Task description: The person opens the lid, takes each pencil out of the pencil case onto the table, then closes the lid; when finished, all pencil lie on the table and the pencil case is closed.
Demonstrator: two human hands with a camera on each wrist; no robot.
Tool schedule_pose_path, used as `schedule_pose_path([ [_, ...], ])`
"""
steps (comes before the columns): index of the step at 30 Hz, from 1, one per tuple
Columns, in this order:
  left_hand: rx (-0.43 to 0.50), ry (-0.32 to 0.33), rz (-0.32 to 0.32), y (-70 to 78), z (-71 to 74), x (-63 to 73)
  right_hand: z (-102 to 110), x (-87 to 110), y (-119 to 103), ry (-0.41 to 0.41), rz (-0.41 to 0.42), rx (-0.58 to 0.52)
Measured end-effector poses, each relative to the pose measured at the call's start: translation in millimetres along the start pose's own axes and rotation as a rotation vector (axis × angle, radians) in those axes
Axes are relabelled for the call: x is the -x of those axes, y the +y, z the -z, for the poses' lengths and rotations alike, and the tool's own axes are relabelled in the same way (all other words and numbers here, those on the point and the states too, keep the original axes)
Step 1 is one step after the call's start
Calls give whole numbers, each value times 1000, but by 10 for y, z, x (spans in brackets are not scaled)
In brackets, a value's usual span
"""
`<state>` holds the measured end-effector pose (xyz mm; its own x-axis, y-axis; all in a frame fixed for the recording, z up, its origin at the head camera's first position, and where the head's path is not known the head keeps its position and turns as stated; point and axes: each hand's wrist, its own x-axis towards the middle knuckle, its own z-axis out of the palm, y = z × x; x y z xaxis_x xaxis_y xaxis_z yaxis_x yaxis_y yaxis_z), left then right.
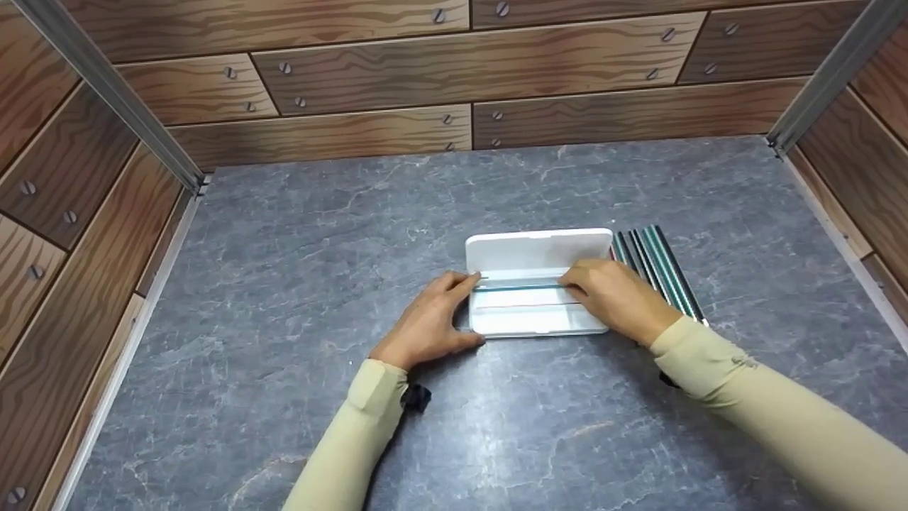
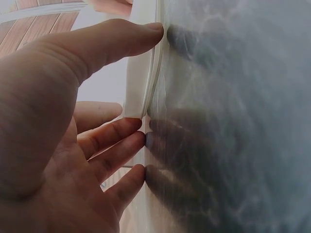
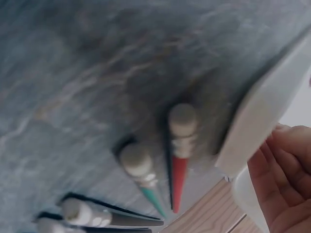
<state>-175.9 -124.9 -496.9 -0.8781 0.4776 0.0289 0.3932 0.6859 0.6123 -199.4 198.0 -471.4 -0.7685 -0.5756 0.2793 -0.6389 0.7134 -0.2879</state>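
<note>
A white pencil case (image 1: 540,321) lies with its lid (image 1: 539,250) raised at the back. My left hand (image 1: 434,321) holds its left end, thumb on the front edge and fingers by the back-left corner; the left wrist view shows this thumb (image 2: 131,39) against the white edge. Inside the case, a blue pencil (image 1: 521,287) lies lengthwise. The right hand (image 1: 610,294) pinches that pencil near its right end, which the fingers hide. In the right wrist view, the fingers (image 3: 274,179) are over the case's end wall (image 3: 260,111), and their tips are out of sight.
Several green and black pencils (image 1: 663,266) lie side by side right of the case, partly under the right hand. A red pencil (image 3: 179,179) with a white eraser lies closest to the case. Wood-patterned walls (image 1: 369,78) bound the grey marbled table (image 1: 319,234).
</note>
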Motion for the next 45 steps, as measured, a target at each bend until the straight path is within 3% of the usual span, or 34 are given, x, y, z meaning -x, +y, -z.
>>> schedule_pose_path([
  [10,-7,8,-6,-3,12,-2,-66,-10,17,8,66,90],
  [19,-4,11,-13,5,2,-14,-50,-50,35,-39,90,73],
  [28,-12,14,-18,-3,4,-8,-45,-62,62,-64,42,35],
  [38,-6,8,-21,11,-5,-9,19,7,163,27,126,-23],
  [45,-11,7,-12,-10,-3,-11,176,114,156,108,100,-96],
])
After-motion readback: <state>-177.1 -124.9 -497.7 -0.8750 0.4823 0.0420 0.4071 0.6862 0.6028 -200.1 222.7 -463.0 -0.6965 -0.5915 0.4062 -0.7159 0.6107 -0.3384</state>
